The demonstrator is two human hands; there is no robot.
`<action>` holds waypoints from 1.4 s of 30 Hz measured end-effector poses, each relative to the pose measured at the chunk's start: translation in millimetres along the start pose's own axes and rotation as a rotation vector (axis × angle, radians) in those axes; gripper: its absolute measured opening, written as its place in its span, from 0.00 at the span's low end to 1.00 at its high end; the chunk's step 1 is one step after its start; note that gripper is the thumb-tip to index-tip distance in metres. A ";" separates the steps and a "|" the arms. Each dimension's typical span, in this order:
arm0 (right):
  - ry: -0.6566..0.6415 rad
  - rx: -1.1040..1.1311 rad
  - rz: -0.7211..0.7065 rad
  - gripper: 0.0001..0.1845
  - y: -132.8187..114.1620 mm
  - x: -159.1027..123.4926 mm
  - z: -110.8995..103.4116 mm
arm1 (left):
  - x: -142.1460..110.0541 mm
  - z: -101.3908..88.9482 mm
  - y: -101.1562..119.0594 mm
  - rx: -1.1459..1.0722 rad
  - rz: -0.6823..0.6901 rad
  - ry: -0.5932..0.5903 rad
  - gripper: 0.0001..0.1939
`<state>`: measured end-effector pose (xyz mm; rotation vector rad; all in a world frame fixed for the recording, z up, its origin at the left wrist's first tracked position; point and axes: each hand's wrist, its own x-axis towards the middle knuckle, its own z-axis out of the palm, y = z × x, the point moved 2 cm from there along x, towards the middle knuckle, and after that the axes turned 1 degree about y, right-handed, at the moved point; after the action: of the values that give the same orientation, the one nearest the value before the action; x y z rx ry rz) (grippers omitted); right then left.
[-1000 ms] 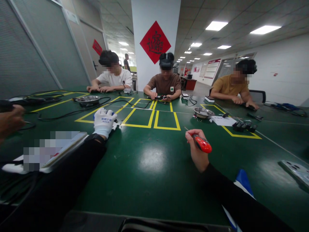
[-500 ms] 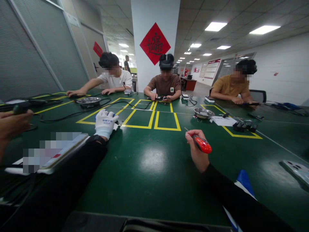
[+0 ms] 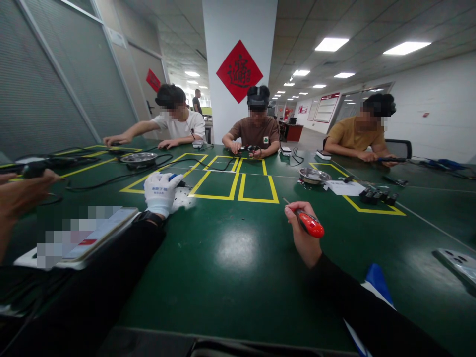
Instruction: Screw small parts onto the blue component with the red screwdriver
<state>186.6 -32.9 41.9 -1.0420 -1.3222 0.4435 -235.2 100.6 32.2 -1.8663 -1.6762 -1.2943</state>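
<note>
My left hand (image 3: 160, 192), in a white work glove with blue on the finger side, reaches out over the table. Its thumb and fingers are closed around a small dark object (image 3: 182, 183), mostly hidden, whose kind I cannot make out. Beneath those fingers lies a white sheet with dark specks (image 3: 183, 199). My bare right hand (image 3: 300, 230) grips a screwdriver (image 3: 311, 225) with a red and dark handle, its thin shaft pointing forward and left, apart from the left hand.
Yellow tape frames (image 3: 258, 201) mark the green table (image 3: 238, 292). Metal bowls (image 3: 315, 175) stand left and right, and black parts (image 3: 377, 196) lie near white paper. A phone (image 3: 100, 237), another glove (image 3: 379, 285) and cables are nearby. Three people sit opposite; another person's hand (image 3: 28, 198) enters from the left.
My left hand has turned slightly, so blue on the fingers and more of the dark object and white sheet show. The right hand with the screwdriver has hardly moved.
</note>
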 end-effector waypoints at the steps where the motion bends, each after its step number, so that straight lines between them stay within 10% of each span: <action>1: 0.002 0.001 0.001 0.07 1.0 0.2 0.2 | -1.0 -4.1 6.1 0.028 0.019 0.010 0.13; 8: 0.010 0.053 0.066 0.08 9.7 1.0 3.1 | -27.8 -10.7 134.6 -0.574 -0.120 0.091 0.22; 12: 0.030 0.102 0.137 0.10 20.2 3.8 4.2 | -71.2 5.8 222.3 -1.091 -0.202 -0.300 0.20; 15: 0.057 0.162 0.212 0.11 32.8 6.2 4.6 | -93.8 10.1 257.2 -1.052 -0.104 -0.556 0.17; 27: -0.065 0.284 0.278 0.13 56.7 20.3 22.4 | -101.1 30.8 260.5 -0.540 0.233 -0.807 0.12; 34: -0.009 0.511 0.443 0.11 57.7 20.7 17.4 | -99.3 38.3 244.0 -0.534 0.127 -0.689 0.51; 42: -0.038 0.638 0.687 0.12 51.6 17.8 12.1 | -98.4 28.6 244.1 -0.563 0.140 -0.723 0.39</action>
<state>194.2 11.5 8.9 -0.9095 -0.7253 1.3091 7.9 -3.5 19.2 -3.0038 -1.5038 -1.1864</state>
